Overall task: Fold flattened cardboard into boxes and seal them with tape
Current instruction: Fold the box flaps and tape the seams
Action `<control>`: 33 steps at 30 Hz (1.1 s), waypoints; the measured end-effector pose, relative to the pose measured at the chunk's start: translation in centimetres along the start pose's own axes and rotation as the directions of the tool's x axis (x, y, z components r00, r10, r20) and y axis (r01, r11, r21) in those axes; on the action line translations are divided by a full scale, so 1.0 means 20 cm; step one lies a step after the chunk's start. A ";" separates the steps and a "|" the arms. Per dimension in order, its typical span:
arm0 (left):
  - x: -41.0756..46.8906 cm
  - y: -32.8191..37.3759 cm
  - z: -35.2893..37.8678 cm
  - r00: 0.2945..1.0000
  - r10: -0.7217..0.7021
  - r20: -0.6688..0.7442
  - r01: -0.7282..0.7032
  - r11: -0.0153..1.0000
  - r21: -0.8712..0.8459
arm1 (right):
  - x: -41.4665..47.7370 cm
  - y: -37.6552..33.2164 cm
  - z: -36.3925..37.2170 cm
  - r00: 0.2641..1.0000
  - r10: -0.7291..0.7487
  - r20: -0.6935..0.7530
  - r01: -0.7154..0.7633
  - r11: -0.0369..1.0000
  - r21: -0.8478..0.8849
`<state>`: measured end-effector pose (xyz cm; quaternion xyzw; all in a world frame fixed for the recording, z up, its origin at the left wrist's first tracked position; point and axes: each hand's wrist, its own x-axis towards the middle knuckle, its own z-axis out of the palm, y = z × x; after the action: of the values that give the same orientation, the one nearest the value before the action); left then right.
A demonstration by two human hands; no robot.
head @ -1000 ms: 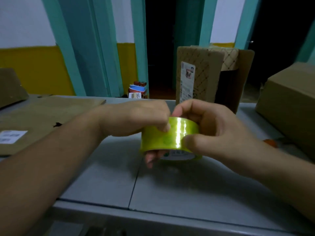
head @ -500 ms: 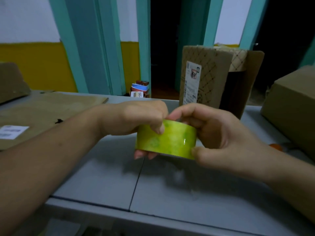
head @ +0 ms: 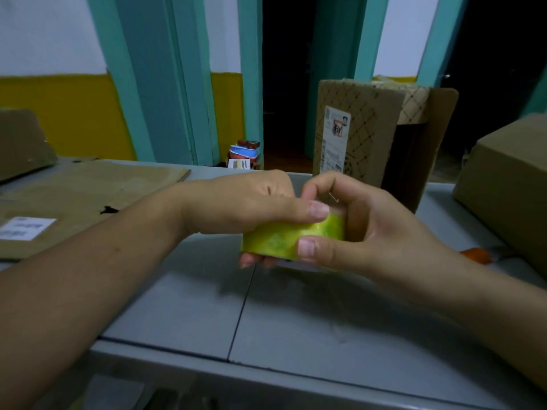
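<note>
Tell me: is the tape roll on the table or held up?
Held up: left hand and right hand grip the tape roll above the table.

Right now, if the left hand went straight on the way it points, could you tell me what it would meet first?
Likely the right hand: the left hand points rightward along the tape roll both hold, and the right hand curls round it just beyond the left thumb tip.

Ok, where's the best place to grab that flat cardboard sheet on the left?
Probably its right edge, near the far corner, coming from the right. The flattened cardboard lies flat on the table, so only an edge gives a pinch, and that edge is uncovered.
</note>
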<state>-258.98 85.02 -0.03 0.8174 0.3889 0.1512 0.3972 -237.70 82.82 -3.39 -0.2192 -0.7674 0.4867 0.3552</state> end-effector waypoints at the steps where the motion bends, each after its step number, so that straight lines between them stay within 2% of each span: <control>1: 0.01 -0.01 -0.01 0.994 0.070 0.080 -0.066 0.996 -0.056 | 0.00 0.00 -0.01 1.000 0.009 0.023 -0.009 0.999 0.031; 3: 0.00 0.01 -0.01 0.981 0.137 0.135 -0.118 0.984 -0.135 | 0.01 0.01 -0.04 0.999 0.017 0.051 -0.021 0.997 0.076; 8: 0.01 -0.05 -0.04 0.961 0.202 0.187 -0.145 0.949 -0.278 | 0.01 0.02 -0.09 0.991 0.048 0.122 -0.060 0.994 0.096; 11: 0.02 -0.05 -0.05 0.939 0.256 0.231 -0.191 0.944 -0.269 | 0.00 0.01 -0.11 0.986 0.059 0.154 -0.071 0.994 0.078; 14: 0.01 -0.04 -0.07 0.952 0.256 0.165 -0.231 0.960 -0.158 | -0.01 -0.01 -0.10 0.985 0.061 0.163 -0.075 0.994 0.081; 16: 0.00 -0.04 -0.09 0.961 0.271 0.056 -0.270 0.963 -0.013 | -0.01 -0.03 -0.09 0.989 0.068 0.128 -0.078 0.994 0.076; 18: -0.01 -0.03 -0.10 0.958 0.286 0.021 -0.286 0.958 0.029 | -0.01 -0.04 -0.08 0.994 0.075 0.081 -0.080 0.994 0.067; 23: 0.00 -0.04 -0.08 0.965 0.260 0.040 -0.263 0.962 0.079 | -0.01 -0.04 -0.05 0.997 0.081 -0.012 -0.081 0.997 0.005; 29: 0.01 -0.02 -0.04 0.959 0.277 0.066 -0.281 0.958 0.058 | 0.00 -0.03 0.00 0.978 0.038 -0.205 -0.048 0.998 -0.040; 33: 0.02 -0.03 -0.03 0.956 0.289 0.058 -0.293 0.952 0.087 | 0.00 -0.02 -0.02 0.979 0.062 -0.192 -0.058 0.998 0.027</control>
<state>-259.37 85.97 -0.07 0.8868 0.2621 0.1713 0.3400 -237.44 82.79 -2.86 -0.2846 -0.7173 0.4818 0.4151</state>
